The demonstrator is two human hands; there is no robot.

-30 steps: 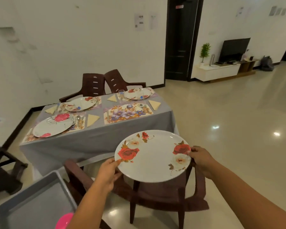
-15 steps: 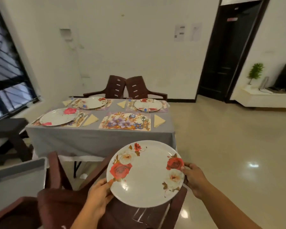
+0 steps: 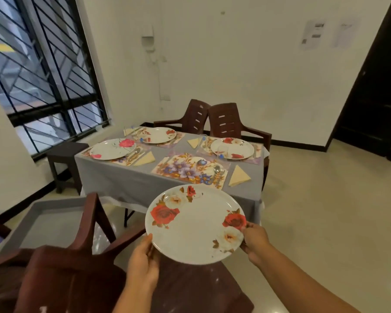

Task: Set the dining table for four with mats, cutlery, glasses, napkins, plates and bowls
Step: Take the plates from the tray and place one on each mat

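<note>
Table ahead: bare mat lies straight beyond plate, gripped at opposite rims by both hands, left and right.

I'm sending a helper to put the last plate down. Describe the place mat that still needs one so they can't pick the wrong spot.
Go to the dining table with the grey cloth, beside the barred window. The place mat lies at the near right corner, with a folded yellow napkin to its right. Unlike the other three mats, it has no plate on it, so its purple flower print shows.
</note>
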